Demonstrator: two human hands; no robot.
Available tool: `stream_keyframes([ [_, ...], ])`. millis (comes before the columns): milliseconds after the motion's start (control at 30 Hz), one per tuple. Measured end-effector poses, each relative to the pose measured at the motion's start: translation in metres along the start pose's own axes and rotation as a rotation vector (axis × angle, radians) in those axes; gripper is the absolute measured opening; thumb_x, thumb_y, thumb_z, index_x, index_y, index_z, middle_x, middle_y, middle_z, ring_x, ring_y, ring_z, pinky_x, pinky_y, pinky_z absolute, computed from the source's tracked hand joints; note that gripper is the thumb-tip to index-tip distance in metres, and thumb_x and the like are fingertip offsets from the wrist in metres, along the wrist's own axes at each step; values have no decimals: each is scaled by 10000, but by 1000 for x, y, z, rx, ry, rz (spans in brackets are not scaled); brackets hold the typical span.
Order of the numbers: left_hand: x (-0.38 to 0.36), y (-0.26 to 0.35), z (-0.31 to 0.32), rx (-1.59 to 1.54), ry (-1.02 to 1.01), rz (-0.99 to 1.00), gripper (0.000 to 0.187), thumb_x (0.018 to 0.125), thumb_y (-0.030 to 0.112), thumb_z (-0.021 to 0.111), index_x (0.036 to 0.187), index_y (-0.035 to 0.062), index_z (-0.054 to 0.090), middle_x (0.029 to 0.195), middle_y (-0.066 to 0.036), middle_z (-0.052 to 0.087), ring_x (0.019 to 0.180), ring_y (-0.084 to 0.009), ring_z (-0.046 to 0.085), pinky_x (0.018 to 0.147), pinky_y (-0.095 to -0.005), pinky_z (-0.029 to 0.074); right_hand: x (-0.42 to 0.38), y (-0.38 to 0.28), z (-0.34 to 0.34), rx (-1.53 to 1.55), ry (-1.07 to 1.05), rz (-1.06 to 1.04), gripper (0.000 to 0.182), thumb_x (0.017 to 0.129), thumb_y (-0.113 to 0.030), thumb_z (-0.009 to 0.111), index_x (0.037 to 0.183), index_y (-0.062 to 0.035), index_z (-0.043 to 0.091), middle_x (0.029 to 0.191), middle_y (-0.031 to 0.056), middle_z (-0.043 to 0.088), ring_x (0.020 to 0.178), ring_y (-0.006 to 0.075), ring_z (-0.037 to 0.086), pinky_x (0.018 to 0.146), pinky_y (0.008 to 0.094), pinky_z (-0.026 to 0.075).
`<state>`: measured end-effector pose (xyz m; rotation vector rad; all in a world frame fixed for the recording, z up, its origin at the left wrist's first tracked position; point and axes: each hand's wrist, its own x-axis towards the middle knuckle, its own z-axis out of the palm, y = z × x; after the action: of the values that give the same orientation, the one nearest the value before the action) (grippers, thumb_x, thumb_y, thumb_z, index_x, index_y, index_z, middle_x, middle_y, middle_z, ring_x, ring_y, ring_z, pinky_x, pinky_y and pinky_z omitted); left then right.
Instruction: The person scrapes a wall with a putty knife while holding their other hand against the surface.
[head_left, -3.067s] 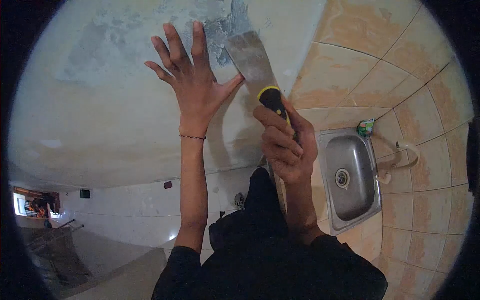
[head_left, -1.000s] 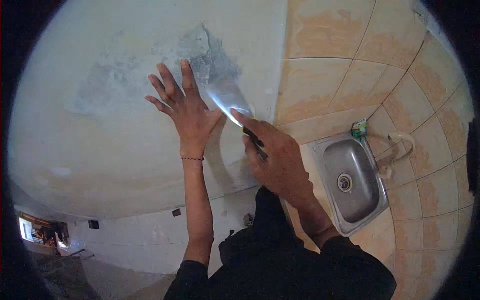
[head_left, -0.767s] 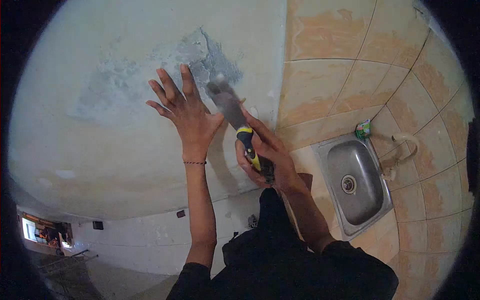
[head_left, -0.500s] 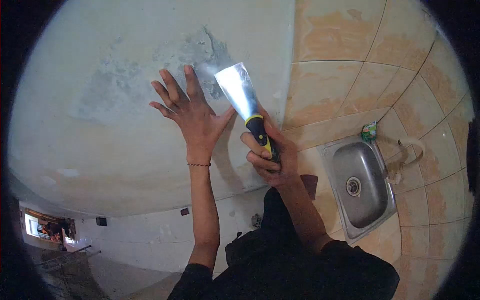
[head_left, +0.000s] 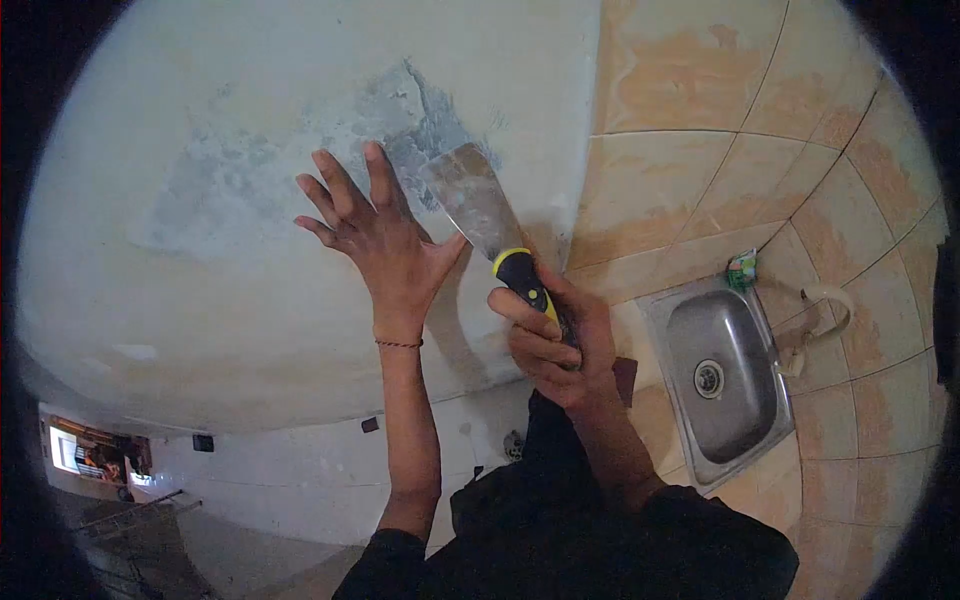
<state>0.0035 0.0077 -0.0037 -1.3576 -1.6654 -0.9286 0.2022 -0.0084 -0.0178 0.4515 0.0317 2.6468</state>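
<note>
A putty knife (head_left: 474, 205) with a broad metal blade and a black-and-yellow handle is gripped in my right hand (head_left: 565, 340). Its blade tip overlaps the lower right of a grey, peeling patch (head_left: 405, 105) on the pale wall (head_left: 250, 320). My left hand (head_left: 385, 235) lies against the wall with its fingers spread, just below that patch and left of the blade. A thin braided band circles the left wrist. Another rough grey area (head_left: 215, 180) spreads to the left of the fingers.
On the right, a steel sink (head_left: 725, 385) is set in a tiled counter, with a curved pale tap (head_left: 830, 305) beside it. A green packet (head_left: 742, 268) sits at the sink's far corner. Tiled wall (head_left: 690, 80) adjoins the painted wall.
My right hand and the putty knife have shifted slightly down and right, and the blade has lost its bright glare. The left hand stays nearly in place.
</note>
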Motion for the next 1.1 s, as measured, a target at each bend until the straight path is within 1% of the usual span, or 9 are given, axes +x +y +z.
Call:
stream_keyframes([
  [67, 0, 1, -1, 7, -3, -8, 1259, 654, 820, 655, 1601, 168, 142, 1647, -209, -42, 1502, -424, -148, 1140, -608, -181, 3, 6, 9, -23, 29, -59, 307, 1094, -301, 311, 1121, -20, 431, 727, 70, 396, 396, 72, 395, 263, 175, 360],
  [267, 0, -2, 1, 0, 9, 10, 1217, 686, 814, 630, 1599, 166, 154, 1647, -211, -35, 1503, -424, -144, 1141, -609, -178, -2, 5, 6, -34, 52, -46, 324, 1094, -305, 313, 1075, -8, 441, 723, 48, 393, 392, 56, 387, 257, 172, 348],
  [367, 0, 0, 0, 16, -1, -3, 1231, 677, 807, 644, 1599, 157, 149, 1645, -219, -38, 1503, -425, -146, 1139, -614, -173, 3, 7, 15, 42, 31, -3, 245, 1085, -317, 364, 1126, -105, 480, 709, 49, 401, 396, 75, 371, 262, 186, 333],
  [467, 0, 0, -1, 0, -6, 9, 1248, 661, 796, 665, 1600, 159, 145, 1642, -228, -45, 1501, -432, -144, 1137, -617, -173, -1, 6, 12, 75, 26, 1, 260, 1089, -320, 346, 1128, -101, 481, 719, 58, 405, 398, 81, 377, 260, 188, 333],
  [567, 1, 0, 0, -7, 10, 17, 1257, 648, 789, 679, 1601, 167, 145, 1642, -228, -49, 1500, -441, -140, 1135, -615, -175, -2, 5, 11, 127, 13, 15, 276, 1091, -317, 335, 1109, -83, 479, 721, 63, 411, 403, 88, 384, 267, 194, 341],
  [667, 0, 0, 1, -11, 7, 1, 1263, 642, 793, 683, 1603, 182, 137, 1645, -217, -50, 1499, -444, -140, 1135, -611, -179, -1, 11, 18, 98, 57, -53, 334, 1093, -303, 300, 1018, 4, 409, 721, 49, 385, 383, 61, 400, 250, 181, 358],
  [767, 1, 2, -1, 0, -9, -6, 1270, 639, 794, 686, 1604, 181, 134, 1647, -212, -53, 1499, -444, -142, 1134, -613, -180, 0, 10, 12, 67, 21, -67, 335, 1093, -302, 299, 1029, 8, 410, 728, 54, 386, 389, 66, 410, 253, 182, 362],
  [867, 0, 0, 0, -18, 1, 8, 1269, 641, 797, 684, 1605, 181, 133, 1647, -215, -58, 1500, -441, -140, 1133, -616, -179, 3, 9, 9, 130, -30, -23, 325, 1093, -295, 299, 1057, 5, 417, 741, 58, 391, 395, 70, 410, 260, 182, 370],
  [1100, 1, -1, 3, -15, 29, 12, 1279, 630, 790, 699, 1603, 179, 138, 1647, -220, -49, 1504, -431, -136, 1135, -611, -180, 2, 15, 5, 167, -71, -56, 332, 1095, -294, 294, 1134, 11, 421, 762, 65, 393, 416, 75, 413, 262, 178, 373],
])
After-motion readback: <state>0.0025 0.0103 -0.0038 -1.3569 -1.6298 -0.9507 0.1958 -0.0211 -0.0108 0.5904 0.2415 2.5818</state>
